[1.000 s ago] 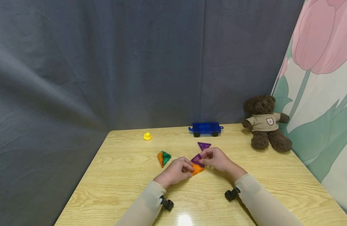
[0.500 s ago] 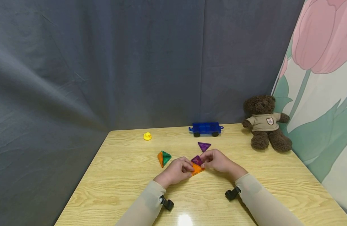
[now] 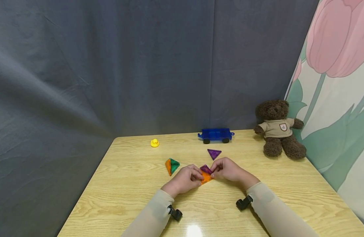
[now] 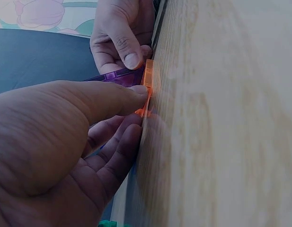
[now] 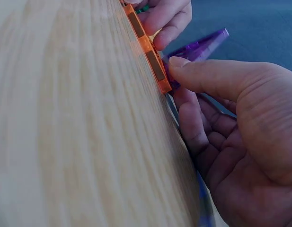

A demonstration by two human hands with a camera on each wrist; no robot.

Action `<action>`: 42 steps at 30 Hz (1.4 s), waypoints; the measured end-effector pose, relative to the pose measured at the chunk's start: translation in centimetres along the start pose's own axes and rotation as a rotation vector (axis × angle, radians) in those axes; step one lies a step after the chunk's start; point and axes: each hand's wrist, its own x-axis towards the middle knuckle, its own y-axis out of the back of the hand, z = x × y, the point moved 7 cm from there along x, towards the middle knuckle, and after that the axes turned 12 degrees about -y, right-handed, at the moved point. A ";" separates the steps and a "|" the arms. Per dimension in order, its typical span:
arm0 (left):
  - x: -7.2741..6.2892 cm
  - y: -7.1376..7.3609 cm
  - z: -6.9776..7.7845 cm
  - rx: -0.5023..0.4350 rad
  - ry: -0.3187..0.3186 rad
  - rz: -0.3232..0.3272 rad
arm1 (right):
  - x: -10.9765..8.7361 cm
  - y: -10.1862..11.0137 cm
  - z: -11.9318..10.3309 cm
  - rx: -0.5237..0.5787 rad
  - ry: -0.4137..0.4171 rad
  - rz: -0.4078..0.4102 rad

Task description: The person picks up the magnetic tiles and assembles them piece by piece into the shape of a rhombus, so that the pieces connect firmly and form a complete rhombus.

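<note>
The left hand, fingers curled, pinches an orange triangular tile on the wood tabletop, which stretches on toward six o'clock. The right hand pinches a purple triangular tile, tilted up at twelve o'clock; fingers partly hide whether their edges meet. At one o'clock lies another purple tile; the blue wagon stands near the back edge.
</note>
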 end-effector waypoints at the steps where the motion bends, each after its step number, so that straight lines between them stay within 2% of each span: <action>1: 0.0 0.0 0.0 0.002 0.000 0.000 | 0.0 0.0 0.0 0.000 0.001 -0.002; 13: 0.0 -0.1 -0.1 -0.007 0.010 0.006 | -0.4 -0.2 -0.6 -0.006 -0.007 -0.008; 23: 0.0 0.0 0.0 -0.023 0.019 0.008 | -0.1 -0.1 0.2 0.033 0.004 -0.035; 42: 0.0 0.0 0.0 -0.019 0.031 0.004 | 0.0 0.1 0.5 0.003 -0.006 -0.031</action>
